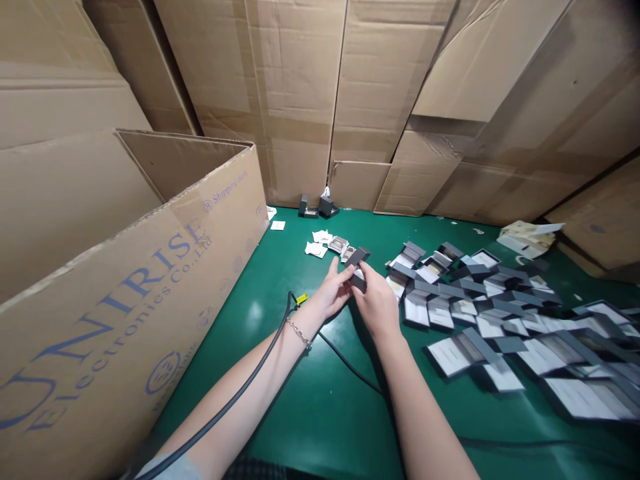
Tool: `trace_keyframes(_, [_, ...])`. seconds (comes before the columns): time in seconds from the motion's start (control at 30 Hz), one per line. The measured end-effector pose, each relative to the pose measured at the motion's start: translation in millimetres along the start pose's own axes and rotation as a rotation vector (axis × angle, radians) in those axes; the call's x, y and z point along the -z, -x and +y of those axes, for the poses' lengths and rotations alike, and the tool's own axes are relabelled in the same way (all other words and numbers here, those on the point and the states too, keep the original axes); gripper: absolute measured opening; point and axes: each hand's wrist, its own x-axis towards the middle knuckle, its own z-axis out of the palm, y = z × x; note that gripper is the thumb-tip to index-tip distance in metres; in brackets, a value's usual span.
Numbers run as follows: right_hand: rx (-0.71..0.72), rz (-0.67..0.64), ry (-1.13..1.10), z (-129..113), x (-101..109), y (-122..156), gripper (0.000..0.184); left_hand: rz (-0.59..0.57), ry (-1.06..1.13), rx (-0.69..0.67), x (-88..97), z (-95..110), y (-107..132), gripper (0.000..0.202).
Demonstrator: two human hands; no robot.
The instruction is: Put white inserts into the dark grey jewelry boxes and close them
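Over the middle of the green table, both hands meet on a small dark grey box (358, 256) whose lid is raised. My left hand (336, 288) grips its left side, the thumb stretched toward the opening. On the right side, my right hand (374, 297) has its fingers wrapped round the box. Something pale shows in the opening, too small to name. Just beyond the hands lie small white-grey inserts (339, 245) and crumpled white papers (316, 249).
Many open grey boxes (440, 303) cover the table's right side. A large cardboard carton (200, 247) stands at left, with cardboard walls (295, 100) behind. Two small dark boxes (327, 207) sit at the back. A black cable (350, 367) with a yellow tag (301, 300) runs by my left arm.
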Motion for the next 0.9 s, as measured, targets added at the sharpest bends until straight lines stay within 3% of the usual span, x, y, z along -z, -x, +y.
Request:
trace_keyframes(0.4, [-0.067,-0.032,-0.104,-2.1,1.2,-2.1,0.026,-0.063,-0.033,-0.015,1.1,-0.5,-1.1,0.075])
trace_keyframes(0.67, [-0.074,-0.082,-0.036,-3.2,5.8,-2.8,0.026,-0.121,-0.053,-0.037,2.6,-0.5,-1.0,0.060])
trace_keyframes(0.8, [-0.034,-0.037,-0.078,-2.4,2.6,-2.1,0.030,-0.124,-0.020,-0.046,3.8,-1.8,-4.6,0.052])
trace_keyframes(0.9, [0.017,0.020,-0.103,-2.2,-1.3,-0.7,0.036,-0.106,0.067,-0.079,5.1,-2.6,-9.7,0.034])
